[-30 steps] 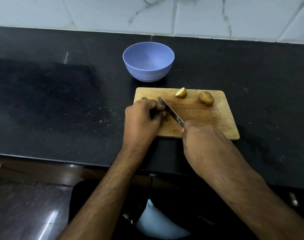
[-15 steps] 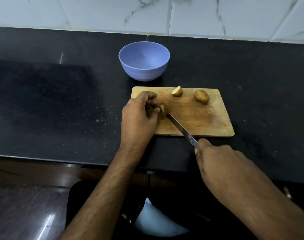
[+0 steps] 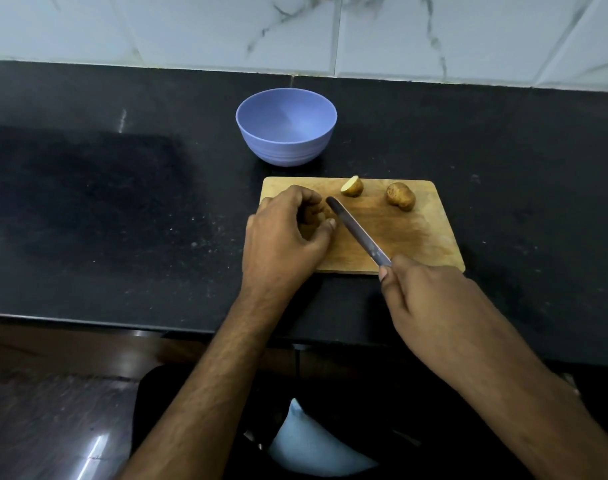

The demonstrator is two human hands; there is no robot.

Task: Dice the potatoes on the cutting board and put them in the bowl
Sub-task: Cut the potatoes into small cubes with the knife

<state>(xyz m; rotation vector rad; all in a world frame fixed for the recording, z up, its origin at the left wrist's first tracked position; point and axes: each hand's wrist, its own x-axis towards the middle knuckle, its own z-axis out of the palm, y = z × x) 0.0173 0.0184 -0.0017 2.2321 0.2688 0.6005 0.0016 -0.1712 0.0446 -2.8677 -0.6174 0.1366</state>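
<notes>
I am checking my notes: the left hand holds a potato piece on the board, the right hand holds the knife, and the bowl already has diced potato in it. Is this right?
Not quite. The head view shows the bowl with nothing in it. The rest stands: the left hand holds a potato piece on the board, and the right hand holds the knife.

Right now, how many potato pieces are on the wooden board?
3. A whole potato lies near the cutting board's far right; a cut half sits at the far middle; the left hand holds a third piece. That hand may hide more.
</notes>
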